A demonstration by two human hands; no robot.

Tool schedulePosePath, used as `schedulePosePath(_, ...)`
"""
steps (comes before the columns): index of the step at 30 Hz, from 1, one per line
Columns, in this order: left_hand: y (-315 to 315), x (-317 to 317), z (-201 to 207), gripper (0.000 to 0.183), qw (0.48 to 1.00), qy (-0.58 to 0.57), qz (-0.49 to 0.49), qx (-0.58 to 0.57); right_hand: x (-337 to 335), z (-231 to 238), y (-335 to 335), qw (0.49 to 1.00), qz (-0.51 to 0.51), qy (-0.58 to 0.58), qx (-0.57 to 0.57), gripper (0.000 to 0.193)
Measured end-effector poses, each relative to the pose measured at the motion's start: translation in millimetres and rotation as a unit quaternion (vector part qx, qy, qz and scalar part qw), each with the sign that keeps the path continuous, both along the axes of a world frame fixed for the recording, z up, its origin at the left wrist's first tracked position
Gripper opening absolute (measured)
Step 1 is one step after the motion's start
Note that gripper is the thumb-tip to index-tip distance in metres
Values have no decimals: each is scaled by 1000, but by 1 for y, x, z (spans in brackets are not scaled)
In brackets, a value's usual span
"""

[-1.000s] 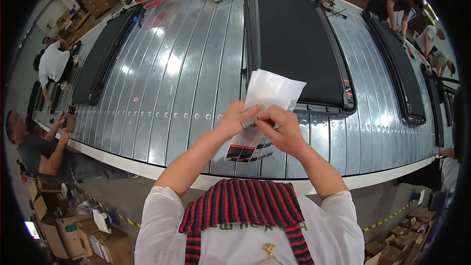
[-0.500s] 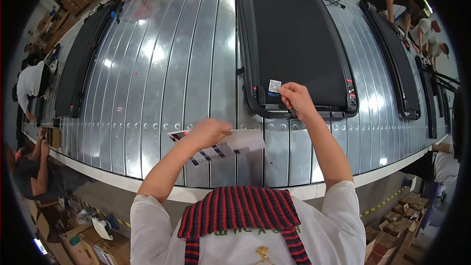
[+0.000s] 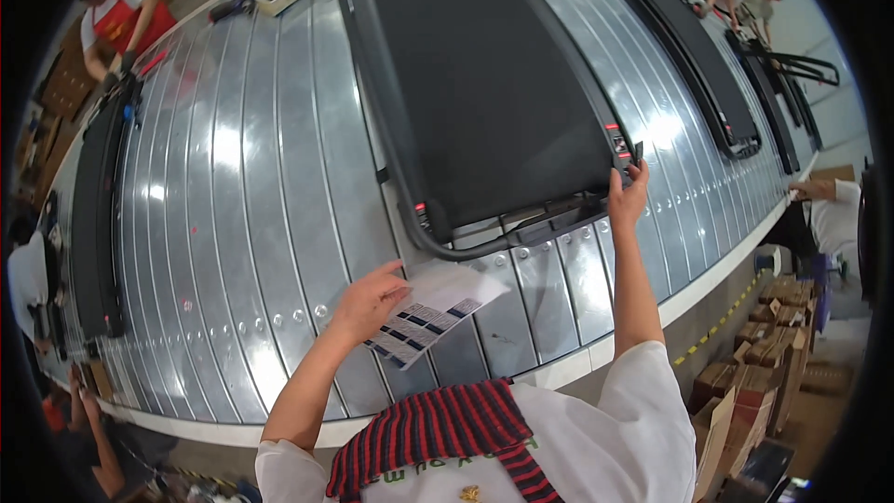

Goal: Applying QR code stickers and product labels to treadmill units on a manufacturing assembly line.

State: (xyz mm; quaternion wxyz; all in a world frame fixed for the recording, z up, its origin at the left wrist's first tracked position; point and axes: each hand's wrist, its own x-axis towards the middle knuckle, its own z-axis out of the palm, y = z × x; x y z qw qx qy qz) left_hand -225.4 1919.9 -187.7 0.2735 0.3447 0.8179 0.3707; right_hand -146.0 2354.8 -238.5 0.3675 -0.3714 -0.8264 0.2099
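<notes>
A wide conveyor of ribbed silver metal slats fills most of the view and curves away toward the far rim. On it, near the near edge, lies a large flat black machine with a dark belt surface and a black tubular frame; its near end overhangs none of the slats and sits just back from the conveyor's near edge. Two more long black machines lie on the same slats, one toward the left edge and one toward the far right corner.

The person wears a white shirt with a red and black striped scarf at the neck. The right hand reaches forward, arm stretched out, and its fingers rest on the near right corner of the black machine, beside a small panel with red marks; whether it grips the frame or only presses it cannot be told. The left hand is closed on the left edge of a white printed sheet of stickers, thumb on top, holding it low over the slats just in front of the machine's near end.

Other people stand along the conveyor's far and left edges. Brown cardboard boxes are stacked on the floor at the lower right.
</notes>
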Motion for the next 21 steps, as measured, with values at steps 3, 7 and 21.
schedulePosePath(3,25,-4,-7,35,978,-173,110,34,26,-41,66,988,-132,-76,-27,65)
schedulePosePath(7,53,-15,-28,39,929,-271,233,97,38,-89,119,949,-222,-11,-222,71)
schedulePosePath(21,71,-22,-56,44,963,-74,260,11,33,-97,158,968,-165,-176,-75,57)
